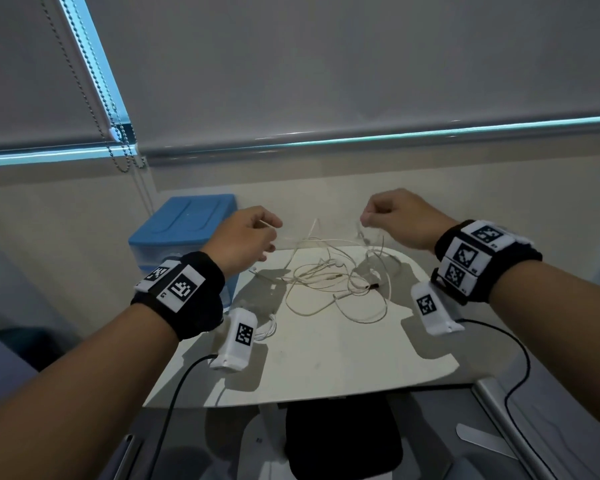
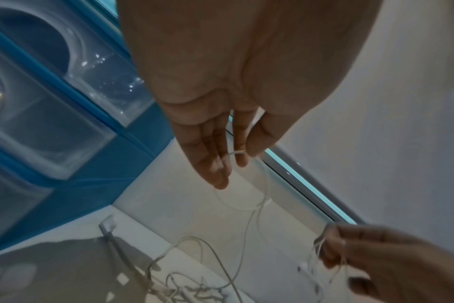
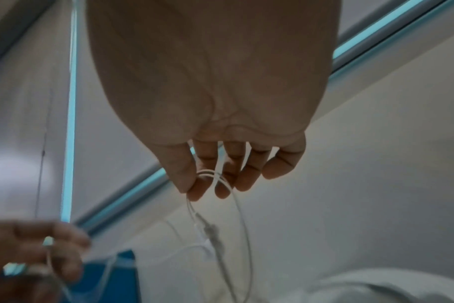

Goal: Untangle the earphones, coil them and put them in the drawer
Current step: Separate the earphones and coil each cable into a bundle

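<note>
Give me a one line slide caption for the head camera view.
Both hands, left and right, pinch white earphones lifted from a tangle on the table, beside a blue drawer unit.

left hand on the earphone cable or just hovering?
Touching. The left wrist view shows the left hand pinching the earphone cable between thumb and fingertips; the strand hangs from that pinch.

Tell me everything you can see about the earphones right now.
The earphones are thin white cable, looking like soft plastic, still tangled in loose loops on the white table. A dark plug tip lies at the tangle's right. The left hand and right hand each pinch a strand, lifting it above the heap.
</note>
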Tool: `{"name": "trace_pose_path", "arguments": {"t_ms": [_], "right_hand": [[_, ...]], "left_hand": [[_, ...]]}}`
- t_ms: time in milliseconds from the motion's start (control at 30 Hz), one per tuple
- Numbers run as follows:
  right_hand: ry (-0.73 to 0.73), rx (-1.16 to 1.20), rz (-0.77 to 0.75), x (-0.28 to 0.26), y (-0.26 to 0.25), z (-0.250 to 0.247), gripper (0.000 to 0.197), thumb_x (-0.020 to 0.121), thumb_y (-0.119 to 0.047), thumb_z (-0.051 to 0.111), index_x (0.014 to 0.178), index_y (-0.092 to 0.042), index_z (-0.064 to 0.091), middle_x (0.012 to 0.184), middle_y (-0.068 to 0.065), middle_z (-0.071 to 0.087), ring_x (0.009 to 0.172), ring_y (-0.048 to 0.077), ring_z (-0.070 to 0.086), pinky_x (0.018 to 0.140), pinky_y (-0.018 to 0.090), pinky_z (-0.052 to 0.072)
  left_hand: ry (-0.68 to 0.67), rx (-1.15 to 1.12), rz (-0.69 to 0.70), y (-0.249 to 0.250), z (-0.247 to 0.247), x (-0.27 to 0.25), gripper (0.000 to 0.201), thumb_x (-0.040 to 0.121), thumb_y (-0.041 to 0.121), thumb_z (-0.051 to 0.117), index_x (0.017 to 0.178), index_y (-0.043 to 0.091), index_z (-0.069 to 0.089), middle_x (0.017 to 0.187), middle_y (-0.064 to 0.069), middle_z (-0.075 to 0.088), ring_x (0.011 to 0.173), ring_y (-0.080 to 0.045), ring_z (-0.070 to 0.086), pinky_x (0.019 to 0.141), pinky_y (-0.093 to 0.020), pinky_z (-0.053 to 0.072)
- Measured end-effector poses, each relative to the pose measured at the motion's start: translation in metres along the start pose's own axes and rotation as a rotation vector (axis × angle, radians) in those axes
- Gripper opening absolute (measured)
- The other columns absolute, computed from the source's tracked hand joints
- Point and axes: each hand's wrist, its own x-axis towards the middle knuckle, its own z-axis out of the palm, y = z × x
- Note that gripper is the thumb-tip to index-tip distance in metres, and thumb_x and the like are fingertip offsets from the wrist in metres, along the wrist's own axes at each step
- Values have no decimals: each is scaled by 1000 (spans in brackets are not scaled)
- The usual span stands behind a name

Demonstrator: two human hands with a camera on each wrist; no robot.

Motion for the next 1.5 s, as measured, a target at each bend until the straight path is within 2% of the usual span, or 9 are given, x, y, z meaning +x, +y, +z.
{"name": "trace_pose_path", "arguments": {"t_ms": [167, 367, 500, 600, 833, 967, 1167, 1367, 1500], "right_hand": [[64, 155, -97, 0, -33, -23, 20, 100, -24, 58, 85, -14, 67, 79, -5, 72, 78, 13, 59, 77, 32, 43], [-111, 183, -296, -7, -71, -34, 16, 100, -26, 61, 87, -19, 67, 67, 0, 60, 65, 18, 60, 73, 39, 48], [-181, 81, -376, -13, -91, -32, 18, 101, -25, 62, 90, -11, 66, 71, -5, 61, 62, 16, 53, 63, 35, 46], [-148, 76, -377, -15, -91, -37, 21, 101, -25, 62, 90, -8, 66, 65, -12, 58, 58, 11, 49, 59, 27, 47], [-49, 301, -266, -16, -74, -48, 31, 105, -25, 56, 83, -3, 61, 55, -11, 43, 51, 11, 38, 57, 29, 42], [6, 353, -210, -15, -66, -50, 29, 106, -23, 53, 82, -9, 62, 53, -11, 40, 49, 11, 36, 56, 30, 39], [-5, 305, -257, -16, -76, -50, 27, 105, -23, 55, 85, -9, 65, 57, -6, 38, 52, 13, 33, 52, 26, 35], [-165, 297, -369, -21, -103, -48, 27, 104, -28, 57, 87, -10, 68, 57, -4, 36, 52, 14, 30, 49, 25, 29], [-196, 230, -405, -24, -111, -51, 26, 105, -26, 56, 92, -9, 71, 53, -11, 46, 51, 12, 34, 49, 25, 32]], "left_hand": [[9, 308, 107, 12, 5, -5, 31, 102, 27, 54, 131, 19, 63, 115, -2, 62, 103, -18, 59, 83, -28, 41], [-70, -22, 365, 48, 6, -10, 47, 99, 48, 57, 141, 26, 57, 132, 9, 64, 124, -4, 58, 108, -29, 45], [-148, -125, 414, 69, 7, -15, 29, 105, 32, 53, 121, 14, 70, 97, 2, 76, 97, -18, 71, 86, -23, 51], [-136, -232, 373, 67, 2, -19, 27, 106, 23, 52, 101, 5, 71, 65, 1, 54, 66, -21, 60, 80, -34, 54], [213, -569, 249, 59, -32, -12, 26, 106, 12, 42, 89, 14, 62, 59, 6, 41, 50, -11, 41, 56, -25, 48], [338, -655, 167, 50, -47, -9, 26, 104, 12, 41, 88, 16, 61, 63, 5, 46, 52, -10, 44, 59, -26, 44], [106, -429, 105, 45, -37, -19, 21, 96, 25, 60, 102, 11, 74, 70, -1, 65, 69, -16, 64, 70, -28, 47], [-151, -266, 140, 69, -17, -33, 45, 101, 41, 56, 142, 24, 49, 101, -12, 78, 92, -24, 74, 91, -35, 48], [-190, -203, 218, 75, -16, -35, 31, 97, 44, 62, 125, 32, 66, 121, 5, 72, 112, -12, 68, 102, -39, 44]]}}
